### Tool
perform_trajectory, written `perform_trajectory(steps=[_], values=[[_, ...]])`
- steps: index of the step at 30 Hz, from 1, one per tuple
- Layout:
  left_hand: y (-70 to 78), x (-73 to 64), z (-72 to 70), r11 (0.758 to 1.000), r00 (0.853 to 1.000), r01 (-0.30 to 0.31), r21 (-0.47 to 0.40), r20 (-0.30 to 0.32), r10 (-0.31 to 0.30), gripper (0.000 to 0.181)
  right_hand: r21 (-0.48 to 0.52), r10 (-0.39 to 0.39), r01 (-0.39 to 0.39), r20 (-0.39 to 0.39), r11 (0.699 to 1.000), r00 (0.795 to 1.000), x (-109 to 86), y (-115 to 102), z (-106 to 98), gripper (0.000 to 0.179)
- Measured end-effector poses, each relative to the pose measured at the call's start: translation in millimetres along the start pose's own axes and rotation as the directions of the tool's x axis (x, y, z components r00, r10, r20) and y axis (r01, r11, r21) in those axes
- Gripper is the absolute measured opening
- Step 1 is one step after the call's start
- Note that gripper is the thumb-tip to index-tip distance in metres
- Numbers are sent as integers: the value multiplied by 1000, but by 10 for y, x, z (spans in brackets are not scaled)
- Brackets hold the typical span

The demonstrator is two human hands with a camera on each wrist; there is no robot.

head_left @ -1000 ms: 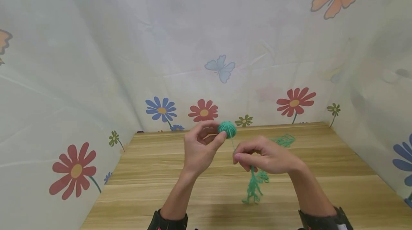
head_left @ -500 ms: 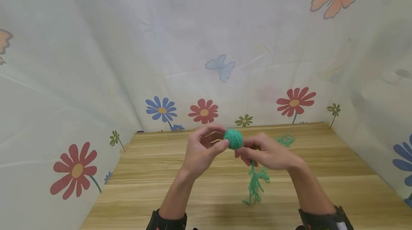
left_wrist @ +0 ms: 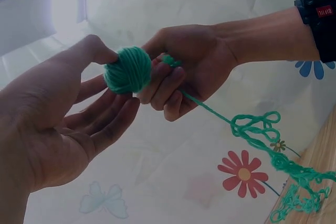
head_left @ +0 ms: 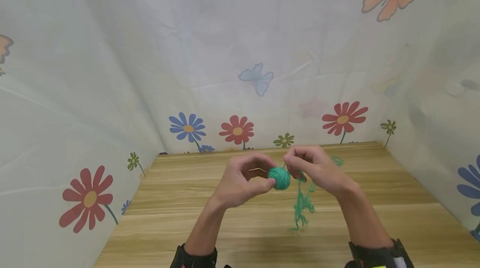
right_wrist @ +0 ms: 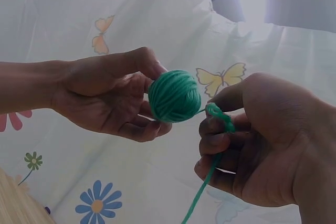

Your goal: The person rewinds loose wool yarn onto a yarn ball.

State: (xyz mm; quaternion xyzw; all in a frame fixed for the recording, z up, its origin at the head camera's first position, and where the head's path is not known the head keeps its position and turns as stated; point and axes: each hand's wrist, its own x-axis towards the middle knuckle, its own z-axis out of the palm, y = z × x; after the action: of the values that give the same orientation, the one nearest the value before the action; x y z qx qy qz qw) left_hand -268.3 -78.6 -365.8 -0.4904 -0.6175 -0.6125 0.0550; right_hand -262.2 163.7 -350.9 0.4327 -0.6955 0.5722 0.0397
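A small ball of green yarn (head_left: 279, 178) is held up between the thumb and fingertips of my left hand (head_left: 241, 180). To its right, my right hand (head_left: 316, 168) pinches the yarn strand close to the ball, and a short taut length joins the two. In the right wrist view a small loop of yarn (right_wrist: 220, 116) bunches at the right fingers, and the strand runs down past them. Below the right hand dangles a tangled clump of loose yarn (head_left: 301, 207), also seen in the left wrist view as looped strands (left_wrist: 283, 161).
Behind the right hand, more loose green yarn (head_left: 337, 160) lies on the wooden table (head_left: 168, 218). A pale curtain (head_left: 206, 51) printed with flowers and butterflies encloses the table at the back and both sides.
The ball has come down and to the right, turning in the left hand. The right hand has risen from below the ball to its upper right, and the hanging clump has shifted slightly right.
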Motion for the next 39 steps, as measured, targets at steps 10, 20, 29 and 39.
perform_trajectory(steps=[10,20,29,39], values=[[135,31,45,978,999,11,208,-46,-2,29,30,-67,70,-91,997,994,15,-44,7,28],[-69,21,-14,944,992,36,329,-128,7,30,85,-173,171,19,982,985,13,-74,18,26],[-98,19,-9,940,962,82,330,-273,11,28,94,-195,181,167,979,967,25,-29,77,27],[-71,26,0,969,928,100,224,-371,-10,29,-71,-173,193,226,979,959,25,33,113,35]])
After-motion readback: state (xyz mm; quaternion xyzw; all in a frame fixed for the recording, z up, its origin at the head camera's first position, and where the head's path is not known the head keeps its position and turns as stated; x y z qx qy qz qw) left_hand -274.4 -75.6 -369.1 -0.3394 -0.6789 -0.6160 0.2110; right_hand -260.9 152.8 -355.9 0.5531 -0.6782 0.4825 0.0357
